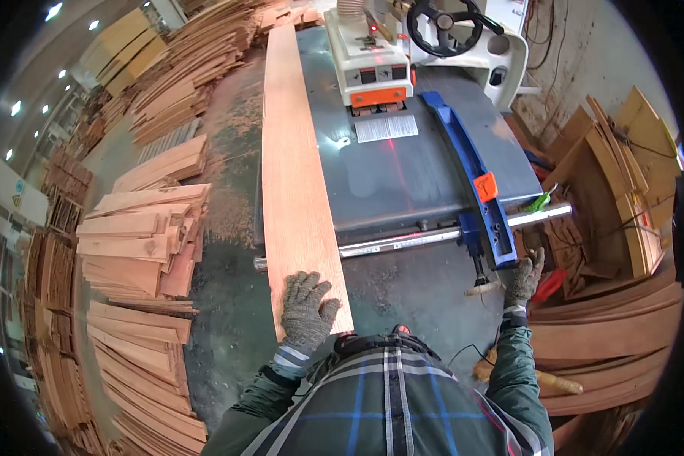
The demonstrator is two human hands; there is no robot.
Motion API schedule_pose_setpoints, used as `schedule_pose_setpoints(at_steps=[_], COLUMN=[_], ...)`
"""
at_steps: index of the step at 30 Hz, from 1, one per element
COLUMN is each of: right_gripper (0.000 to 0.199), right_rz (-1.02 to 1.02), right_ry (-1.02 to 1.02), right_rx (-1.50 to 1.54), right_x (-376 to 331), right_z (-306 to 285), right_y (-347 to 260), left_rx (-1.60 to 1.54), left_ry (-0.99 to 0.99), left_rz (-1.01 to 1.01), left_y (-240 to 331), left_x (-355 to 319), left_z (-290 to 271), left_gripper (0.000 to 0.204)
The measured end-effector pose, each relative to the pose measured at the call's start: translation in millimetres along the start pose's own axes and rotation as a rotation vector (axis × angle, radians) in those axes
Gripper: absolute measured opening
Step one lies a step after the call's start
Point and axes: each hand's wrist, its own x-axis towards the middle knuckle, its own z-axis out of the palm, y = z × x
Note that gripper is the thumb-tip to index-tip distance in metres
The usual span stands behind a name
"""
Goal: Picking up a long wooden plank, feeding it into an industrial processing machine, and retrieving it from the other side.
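Note:
A long, pale wooden board (295, 159) lies along the left side of a dark metal saw table (372, 178), its near end overhanging the steel front rail (395, 242). My left hand (308, 311), in a grey knit glove, rests flat on that near end with its fingers spread. In a matching glove, my right hand (525, 280) is at the near end of the blue fence (475, 178); its fingers are apart and I see nothing in them. Whether it touches the fence I cannot tell. An orange piece (485, 186) sits on the fence.
A white machine head (368, 61) with an orange front stands over the table, beside a black handwheel (444, 26). A red laser line crosses the tabletop. Stacked boards (140, 235) line the left floor; more wood (608, 327) lies at the right. A knob (482, 289) hangs below the fence.

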Motion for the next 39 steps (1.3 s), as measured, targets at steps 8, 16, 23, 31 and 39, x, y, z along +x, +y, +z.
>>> schedule_pose_setpoints(at_steps=[8,16,23,31,39], right_gripper=[0.042,0.045,0.043,0.034,0.050], right_rz=[0.198,0.509,0.747,1.117,0.993], right_ry=[-0.086,-0.145,-0.258,-0.673,-0.949], right_rx=[0.095,0.486,0.705,0.763,0.559], right_x=[23.6,24.9,-114.4,-290.5,-346.6], right_z=[-12.1,-6.5,-20.6,7.3,48.2], right_y=[98.0,93.5,56.0,23.1,-94.1], left_rx=[-0.032,-0.040,-0.182,-1.381,-1.369], left_ry=[0.000,0.132,-0.029,0.005,-0.112], left_rz=[-0.027,-0.319,-0.709,-0.911,-0.833], left_y=[5.8,-35.6,-100.3,-122.6,-66.2], left_x=[0.7,-20.6,-49.0,-72.9,-97.7], left_z=[-1.4,-38.0,-22.9,22.5,41.6], left_gripper=[0.038,0.046,0.062,0.058,0.054])
